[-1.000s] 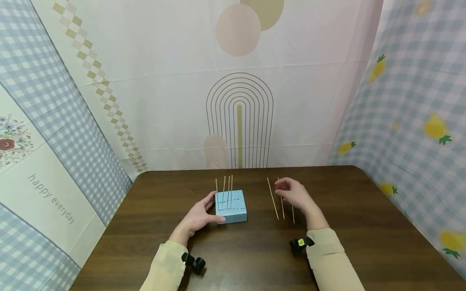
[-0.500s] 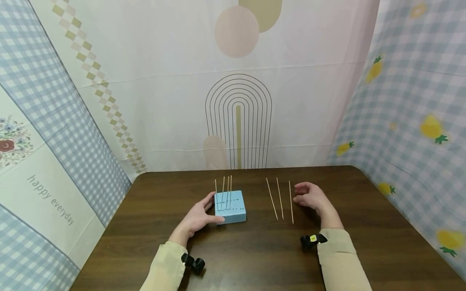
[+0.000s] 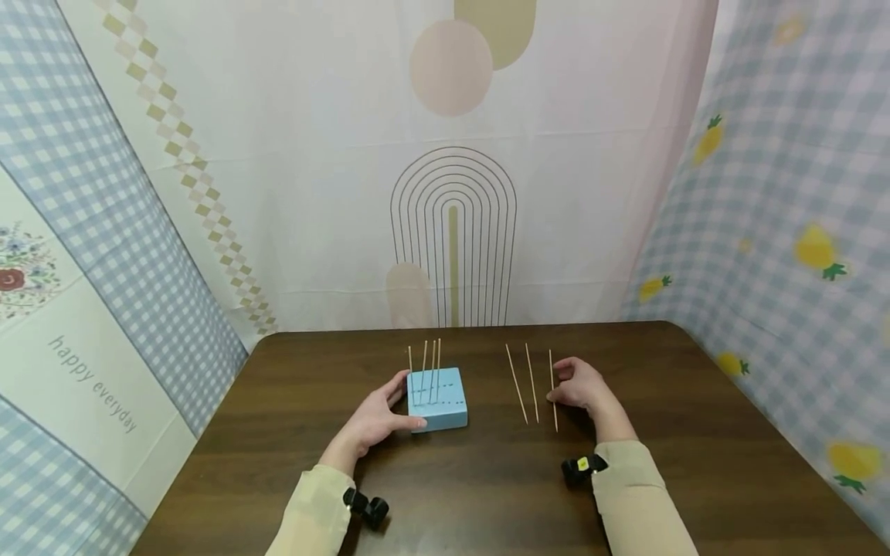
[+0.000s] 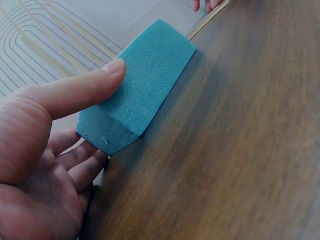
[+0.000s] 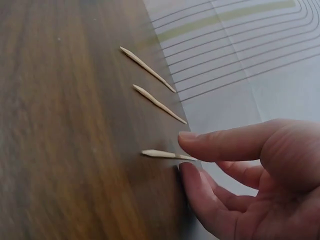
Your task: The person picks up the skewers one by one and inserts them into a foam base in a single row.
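My left hand (image 3: 374,419) grips a light blue foam block (image 3: 448,419) at its left side. In the left wrist view the thumb (image 4: 95,87) lies on the block's front face, with the other fingers behind and below its corner. Several thin bamboo skewers (image 3: 425,359) stand upright in the block's top, which has rows of dark marks. My right hand (image 3: 582,386) is at the rightmost of three loose skewers. That skewer (image 5: 157,153) passes between thumb and index finger, which stand a little apart. The other two skewers, left (image 3: 516,382) and middle (image 3: 532,386), lie to its left, pointed ends toward me.
Everything lies on a dark brown wooden table (image 3: 480,486). A pale patterned cloth (image 3: 334,232) hangs behind its far edge, and blue checked cloths hang at both sides. A small black camera (image 3: 365,508) is strapped to each wrist.
My right hand was over the middle and right skewers, moved right past them, then came back left to the rightmost one. The left hand and the block stay in place; the head view shifts slightly.
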A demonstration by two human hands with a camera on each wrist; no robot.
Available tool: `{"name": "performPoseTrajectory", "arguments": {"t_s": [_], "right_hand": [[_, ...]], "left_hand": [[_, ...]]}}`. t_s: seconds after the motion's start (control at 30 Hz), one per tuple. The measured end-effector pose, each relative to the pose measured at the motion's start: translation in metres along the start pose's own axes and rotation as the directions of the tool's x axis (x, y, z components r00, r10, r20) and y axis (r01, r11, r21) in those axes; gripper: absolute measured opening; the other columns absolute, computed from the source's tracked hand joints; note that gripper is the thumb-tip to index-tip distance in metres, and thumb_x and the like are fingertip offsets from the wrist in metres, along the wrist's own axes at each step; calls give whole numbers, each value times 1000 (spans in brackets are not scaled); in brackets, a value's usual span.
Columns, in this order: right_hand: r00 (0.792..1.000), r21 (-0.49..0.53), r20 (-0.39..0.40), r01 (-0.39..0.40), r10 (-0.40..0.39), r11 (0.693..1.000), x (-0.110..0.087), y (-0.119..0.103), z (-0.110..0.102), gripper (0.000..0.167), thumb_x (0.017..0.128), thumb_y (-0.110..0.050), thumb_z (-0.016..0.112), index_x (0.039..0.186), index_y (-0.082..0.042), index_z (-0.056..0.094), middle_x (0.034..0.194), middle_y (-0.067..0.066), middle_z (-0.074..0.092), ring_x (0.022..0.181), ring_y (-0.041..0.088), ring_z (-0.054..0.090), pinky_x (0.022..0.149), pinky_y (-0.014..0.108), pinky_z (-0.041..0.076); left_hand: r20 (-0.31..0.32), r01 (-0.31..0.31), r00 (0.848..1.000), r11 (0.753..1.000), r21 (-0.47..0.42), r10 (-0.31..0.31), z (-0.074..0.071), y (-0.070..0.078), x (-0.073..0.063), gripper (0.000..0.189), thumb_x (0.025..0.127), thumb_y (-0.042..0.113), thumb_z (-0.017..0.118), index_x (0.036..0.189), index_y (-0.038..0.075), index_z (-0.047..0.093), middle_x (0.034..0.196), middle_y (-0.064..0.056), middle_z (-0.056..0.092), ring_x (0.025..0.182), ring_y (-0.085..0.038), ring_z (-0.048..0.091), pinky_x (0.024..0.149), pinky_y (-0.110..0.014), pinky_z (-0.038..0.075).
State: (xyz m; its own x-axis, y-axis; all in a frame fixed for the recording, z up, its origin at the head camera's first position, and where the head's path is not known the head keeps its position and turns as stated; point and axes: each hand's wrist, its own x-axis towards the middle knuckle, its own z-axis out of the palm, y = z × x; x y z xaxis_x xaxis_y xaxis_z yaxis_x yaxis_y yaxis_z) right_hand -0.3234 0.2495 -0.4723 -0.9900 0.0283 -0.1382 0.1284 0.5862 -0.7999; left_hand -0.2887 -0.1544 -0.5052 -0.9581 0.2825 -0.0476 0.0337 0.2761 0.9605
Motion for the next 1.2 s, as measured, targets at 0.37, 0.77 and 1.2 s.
{"name": "performPoseTrajectory", "arguments": {"t_s": [0.37, 0.77, 1.2], "right_hand": [[996, 34, -35, -82, 83, 996, -7, -1, 7, 66, 77, 12, 78, 138, 7, 54, 134, 33, 55, 105, 40, 62, 69, 36, 60], [999, 256, 8, 42, -46, 966, -2, -12, 13, 76, 88, 11, 63, 159, 7, 37, 132, 36, 63, 94, 28, 70, 72, 33, 57], [958, 632, -80, 263, -276, 729, -32, -97, 61, 34, 108, -3, 61, 141, -1, 63, 105, 11, 74, 94, 19, 73, 84, 32, 63]], "left_hand": [[-7, 6, 1000, 1000, 0, -6, 1, -2, -7, 110, 82, 18, 96, 170, 12, 31, 171, -19, 33, 159, -37, 29, 121, -57, 35], [-2, -9, 1000, 1000, -7, 9, 3, 0, -3, 110, 83, 17, 96, 170, 9, 30, 171, -21, 32, 159, -38, 29, 121, -56, 34], [-12, -5, 1000, 1000, 2, 5, 1, -3, 0, 109, 82, 18, 96, 170, 11, 32, 172, -20, 32, 158, -38, 30, 122, -57, 34]]}}
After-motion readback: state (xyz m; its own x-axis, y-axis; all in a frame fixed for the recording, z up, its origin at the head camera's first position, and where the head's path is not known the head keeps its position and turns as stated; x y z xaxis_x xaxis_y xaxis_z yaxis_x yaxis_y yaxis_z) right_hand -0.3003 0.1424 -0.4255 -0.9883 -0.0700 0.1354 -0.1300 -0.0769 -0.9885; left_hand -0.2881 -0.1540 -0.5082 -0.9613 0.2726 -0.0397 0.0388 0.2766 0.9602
